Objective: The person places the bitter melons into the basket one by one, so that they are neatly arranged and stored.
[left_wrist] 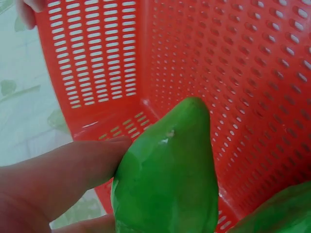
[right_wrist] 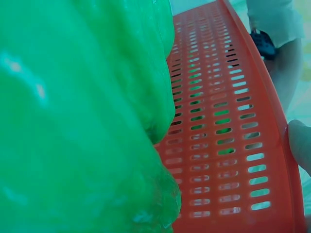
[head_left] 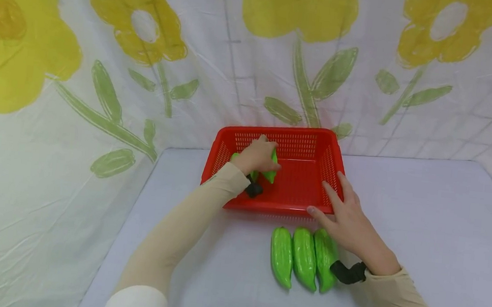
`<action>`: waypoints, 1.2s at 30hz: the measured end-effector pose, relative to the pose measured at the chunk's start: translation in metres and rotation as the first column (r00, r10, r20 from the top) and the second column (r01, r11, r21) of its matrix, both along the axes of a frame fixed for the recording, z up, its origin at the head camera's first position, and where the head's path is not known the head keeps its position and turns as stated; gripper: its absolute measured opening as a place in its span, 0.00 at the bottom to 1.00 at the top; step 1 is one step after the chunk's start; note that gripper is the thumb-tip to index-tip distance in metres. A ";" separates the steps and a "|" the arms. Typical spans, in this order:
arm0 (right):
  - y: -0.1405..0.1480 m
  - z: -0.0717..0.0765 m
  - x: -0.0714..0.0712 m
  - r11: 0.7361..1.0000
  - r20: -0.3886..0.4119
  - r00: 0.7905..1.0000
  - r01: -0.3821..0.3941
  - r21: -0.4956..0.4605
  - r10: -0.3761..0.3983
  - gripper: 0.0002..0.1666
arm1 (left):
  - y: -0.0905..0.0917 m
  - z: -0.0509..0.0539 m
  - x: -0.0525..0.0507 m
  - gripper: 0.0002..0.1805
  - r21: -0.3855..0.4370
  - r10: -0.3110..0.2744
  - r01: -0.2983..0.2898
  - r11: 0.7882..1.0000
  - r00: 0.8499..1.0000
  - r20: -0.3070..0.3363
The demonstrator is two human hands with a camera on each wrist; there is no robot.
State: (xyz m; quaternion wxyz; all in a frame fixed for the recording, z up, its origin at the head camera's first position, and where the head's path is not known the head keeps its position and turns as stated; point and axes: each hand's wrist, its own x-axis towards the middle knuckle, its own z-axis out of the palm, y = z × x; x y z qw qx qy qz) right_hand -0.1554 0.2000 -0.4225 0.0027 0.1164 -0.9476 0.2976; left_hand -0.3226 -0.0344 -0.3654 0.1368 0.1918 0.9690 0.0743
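In the head view, my left hand (head_left: 258, 155) is inside the red plastic basket (head_left: 267, 207), holding a glossy green pepper (head_left: 270, 168). The left wrist view shows the thumb against one side of this pepper (left_wrist: 167, 170), its blunt end pointing up. Another green pepper (left_wrist: 282, 213) lies beside it, partly cut off. My right hand (head_left: 350, 220) has its fingers spread and touches the basket's near right corner. Below it on the table, three green peppers (head_left: 304, 258) lie side by side, tapered tips toward me; they loom large in the right wrist view (right_wrist: 73, 121).
The basket stands on a white table (head_left: 421, 229) near its far edge. Behind hangs a white sheet (head_left: 244, 74) printed with yellow flowers. The basket has slotted walls and a raised rim (right_wrist: 272, 92).
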 end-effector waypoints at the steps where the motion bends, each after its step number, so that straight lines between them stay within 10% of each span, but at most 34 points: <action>1: 0.000 0.000 0.000 1.000 0.000 1.000 0.000 0.000 0.000 0.56 | 0.001 -0.001 -0.001 0.39 -0.009 -0.003 0.003 1.000 1.000 -0.001; 36: 0.001 -0.001 -0.001 1.000 -0.007 1.000 0.003 -0.005 -0.003 0.54 | 0.012 -0.027 -0.005 0.37 -0.224 -0.014 0.011 0.975 1.000 -0.013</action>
